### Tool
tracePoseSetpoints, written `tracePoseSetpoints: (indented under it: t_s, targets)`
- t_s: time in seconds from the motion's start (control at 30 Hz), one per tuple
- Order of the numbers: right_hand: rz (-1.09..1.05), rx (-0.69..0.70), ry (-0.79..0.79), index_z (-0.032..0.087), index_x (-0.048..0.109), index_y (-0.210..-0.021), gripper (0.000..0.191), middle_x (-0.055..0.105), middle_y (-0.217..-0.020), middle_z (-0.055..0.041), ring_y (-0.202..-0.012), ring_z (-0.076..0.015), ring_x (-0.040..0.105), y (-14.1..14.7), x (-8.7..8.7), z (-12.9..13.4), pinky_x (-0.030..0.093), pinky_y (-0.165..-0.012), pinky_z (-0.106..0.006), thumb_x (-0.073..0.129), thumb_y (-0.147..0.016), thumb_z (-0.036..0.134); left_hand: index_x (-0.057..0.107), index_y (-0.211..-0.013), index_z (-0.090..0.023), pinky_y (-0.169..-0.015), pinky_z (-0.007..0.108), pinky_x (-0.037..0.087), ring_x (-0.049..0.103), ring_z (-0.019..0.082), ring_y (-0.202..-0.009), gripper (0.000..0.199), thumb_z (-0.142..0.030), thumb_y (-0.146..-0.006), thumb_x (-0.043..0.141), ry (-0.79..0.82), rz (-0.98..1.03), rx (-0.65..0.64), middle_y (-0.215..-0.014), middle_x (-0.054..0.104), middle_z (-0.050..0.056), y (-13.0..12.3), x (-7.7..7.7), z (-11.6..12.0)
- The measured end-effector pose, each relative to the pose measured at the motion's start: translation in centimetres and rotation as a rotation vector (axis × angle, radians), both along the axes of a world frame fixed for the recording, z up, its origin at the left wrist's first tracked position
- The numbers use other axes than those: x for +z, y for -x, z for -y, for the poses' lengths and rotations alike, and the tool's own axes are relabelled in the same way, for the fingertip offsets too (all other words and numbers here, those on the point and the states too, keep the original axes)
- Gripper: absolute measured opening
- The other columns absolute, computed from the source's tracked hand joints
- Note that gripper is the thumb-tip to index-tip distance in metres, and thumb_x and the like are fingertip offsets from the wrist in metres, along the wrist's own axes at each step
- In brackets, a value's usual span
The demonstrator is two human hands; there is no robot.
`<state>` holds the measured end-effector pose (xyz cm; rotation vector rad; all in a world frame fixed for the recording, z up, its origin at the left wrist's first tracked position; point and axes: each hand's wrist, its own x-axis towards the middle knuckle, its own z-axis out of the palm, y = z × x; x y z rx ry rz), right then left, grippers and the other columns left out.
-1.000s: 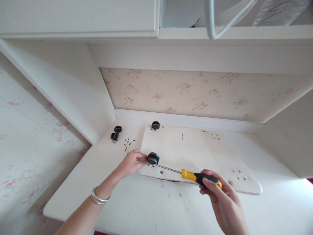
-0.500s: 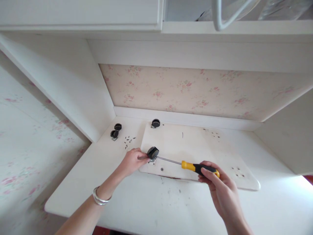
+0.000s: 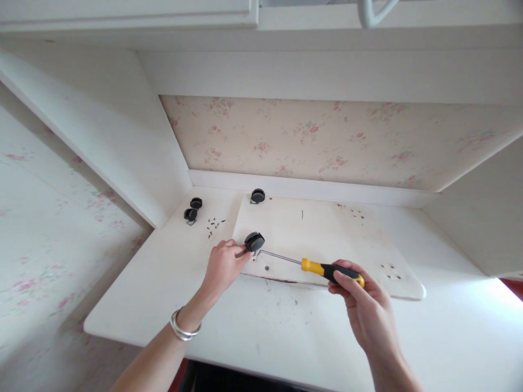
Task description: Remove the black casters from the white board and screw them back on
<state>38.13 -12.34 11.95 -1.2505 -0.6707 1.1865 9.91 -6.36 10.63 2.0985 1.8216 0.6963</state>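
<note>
A black twin-wheel caster (image 3: 254,241) stands at the near left corner of a white board (image 3: 310,234). My left hand (image 3: 225,267) has its fingers closed at the caster's lower left side. A thin dark strip shows by the fingertips, too small to make out. In my right hand (image 3: 362,296) is a screwdriver (image 3: 312,266) with a yellow and black handle, held nearly level. Its shaft points left, and the tip is close to the caster's base; whether they touch I cannot tell. The caster's mounting plate is mostly hidden.
Another caster (image 3: 257,195) stands at the board's far left corner. Two loose casters (image 3: 190,214) and several dark screws (image 3: 213,225) lie to the left on the white countertop (image 3: 163,283). Screw holes (image 3: 391,271) mark the board's right side. A cabinet (image 3: 122,16) overhangs above.
The view has tilted down a little. The caster looks slightly turned and its plate shows less. Both hands keep their places beside it, the screwdriver tip still near its base.
</note>
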Motion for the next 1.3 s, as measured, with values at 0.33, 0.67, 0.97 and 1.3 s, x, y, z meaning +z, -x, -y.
tracePoseSetpoints:
  t_s: [0.33, 0.67, 0.97, 1.3]
  targets:
    - [0.025, -0.013, -0.009, 0.021, 0.069, -0.097, 0.031, 0.064, -0.091, -0.0002, -0.063, -0.0102, 0.062, -0.7, -0.5, 0.1, 0.052, -0.063, -0.023, 0.08, -0.071, 0.033, 0.077, -0.08, -0.025, -0.071, 0.027, 0.04, 0.056, 0.018, -0.077, 0.019, -0.034, -0.085, 0.061, 0.028, 0.075, -0.02, -0.071, 0.059, 0.001, 0.3, -0.2, 0.5]
    - [0.044, 0.017, -0.004, 0.02, 0.068, -0.097, 0.032, 0.065, -0.092, -0.0021, -0.063, -0.0116, 0.061, -0.4, -0.5, -0.1, 0.053, -0.063, -0.027, 0.08, -0.071, 0.033, 0.076, -0.08, -0.025, -0.074, 0.029, 0.04, 0.056, 0.017, -0.079, 0.024, -0.035, -0.088, 0.057, 0.099, 0.098, -0.075, -0.072, 0.06, 0.001, 0.8, 0.0, 0.6]
    - [0.148, 0.02, -0.015, 0.02, 0.067, -0.101, 0.035, 0.063, -0.1, -0.0037, -0.068, -0.0139, 0.06, -0.1, -0.6, 0.4, 0.054, -0.062, -0.03, 0.08, -0.07, 0.033, 0.078, -0.086, -0.027, -0.076, 0.03, 0.041, 0.059, 0.018, -0.082, 0.021, -0.034, -0.087, 0.058, 0.12, 0.121, -0.068, -0.076, 0.063, 0.002, 1.1, -0.3, 0.5]
    - [0.425, 0.054, -0.249, 0.027, 0.065, -0.099, 0.022, 0.056, -0.114, -0.0054, -0.1, -0.023, 0.054, 1.6, -0.6, 2.9, 0.054, -0.068, -0.033, 0.073, -0.078, 0.027, 0.078, -0.09, -0.028, -0.079, 0.03, 0.042, 0.059, 0.019, -0.083, 0.02, -0.032, -0.087, 0.058, 0.12, 0.13, -0.085, -0.078, 0.064, 0.002, 1.4, -0.5, 0.3]
